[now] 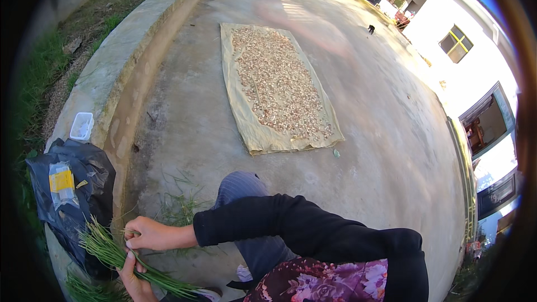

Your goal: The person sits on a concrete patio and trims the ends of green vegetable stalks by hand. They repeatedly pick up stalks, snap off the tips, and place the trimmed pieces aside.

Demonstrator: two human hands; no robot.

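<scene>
At the lower left my left hand (136,274) is closed around a bundle of long, thin green stalks (102,245), which look like chives or similar greens. The bundle slants from the upper left down to the right, past my shoe. Just above, my right hand (151,234) pinches a few thin stalk ends between thumb and fingers, close to the bundle. More green stalks (86,288) lie below, at the picture's lower left edge. Loose green trimmings (182,209) are scattered on the concrete beside my knee.
A black plastic bag (94,172) with a yellow-and-clear packet (62,182) on it lies on the low concrete ledge (100,75), near a white plastic tub (82,126). Farther off, a cloth sheet (268,144) spread with small brownish pieces covers part of the floor. A small black animal (371,29) is distant.
</scene>
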